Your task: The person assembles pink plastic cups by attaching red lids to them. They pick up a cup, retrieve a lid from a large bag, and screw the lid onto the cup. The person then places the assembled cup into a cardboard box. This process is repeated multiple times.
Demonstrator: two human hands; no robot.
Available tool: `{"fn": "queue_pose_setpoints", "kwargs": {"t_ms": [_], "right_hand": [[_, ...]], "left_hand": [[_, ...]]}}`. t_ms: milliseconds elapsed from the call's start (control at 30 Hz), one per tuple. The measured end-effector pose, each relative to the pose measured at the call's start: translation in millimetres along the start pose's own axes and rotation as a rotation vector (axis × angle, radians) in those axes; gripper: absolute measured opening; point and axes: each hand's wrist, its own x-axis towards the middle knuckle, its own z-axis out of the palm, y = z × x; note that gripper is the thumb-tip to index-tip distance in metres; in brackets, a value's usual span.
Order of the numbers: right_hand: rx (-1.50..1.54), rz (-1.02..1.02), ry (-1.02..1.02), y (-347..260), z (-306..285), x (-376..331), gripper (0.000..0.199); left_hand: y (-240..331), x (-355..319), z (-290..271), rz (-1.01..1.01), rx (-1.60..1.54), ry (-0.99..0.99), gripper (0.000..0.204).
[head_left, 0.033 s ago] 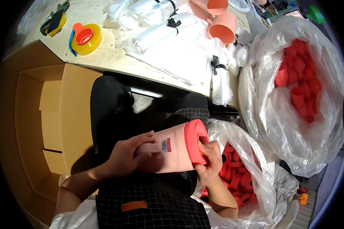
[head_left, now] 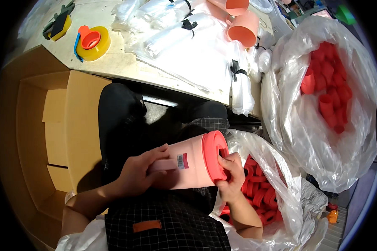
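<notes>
Over my lap lies a pale pink plastic pitcher [head_left: 192, 170] on its side, its top to the right, with a small barcode sticker on its wall. My left hand [head_left: 143, 169] is closed round the pitcher's handle [head_left: 163, 165]. A coral-red lid [head_left: 211, 152] sits on the pitcher's top. My right hand [head_left: 231, 175] grips this lid, with fingertips in its dark opening and the thumb at its lower rim. How firmly the lid sits cannot be made out.
An open cardboard box [head_left: 86, 121] stands at left. Right of me are a plastic bag of red lids [head_left: 262, 198] and a bag of red cup-like parts [head_left: 333, 100]. The table [head_left: 125, 69] bears yellow tape [head_left: 98, 50], clear bags [head_left: 171, 37] and pink pitchers [head_left: 243, 31].
My right hand has shifted very slightly at the lid, its thumb a little blurred. The pitcher and my left hand stay almost where they were.
</notes>
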Motion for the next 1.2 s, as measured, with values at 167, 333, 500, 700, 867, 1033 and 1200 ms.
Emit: {"fn": "queue_pose_setpoints", "kwargs": {"t_ms": [167, 333, 500, 700, 867, 1033, 1200], "right_hand": [[0.676, 0.379, 0.242, 64, -54, 52, 0.082], [0.557, 0.601, -0.522, 71, 10, 47, 0.081], [0.477, 0.542, -0.494, 68, -7, 84, 0.087], [0.448, 0.304, -0.292, 64, 3, 56, 0.065], [0.409, 0.057, -0.308, 67, -4, 84, 0.047], [0.452, 0.067, -0.397, 69, -3, 110, 0.030], [0.682, 0.248, -0.261, 92, -1, 108, 0.021]], "left_hand": [[10, -9, -2, -0.019, -0.027, -0.076, 0.049], [17, -7, 7, 0.040, 0.168, -0.129, 0.050], [18, 6, -1, 0.025, 0.098, -0.094, 0.054], [66, 49, -19, 0.578, 0.050, -0.143, 0.037], [96, 162, -4, 0.620, 0.166, 0.045, 0.007], [-54, 329, 14, 0.507, 0.713, 0.227, 0.006], [-53, 353, 17, 0.173, 0.462, 0.271, 0.017]]}}
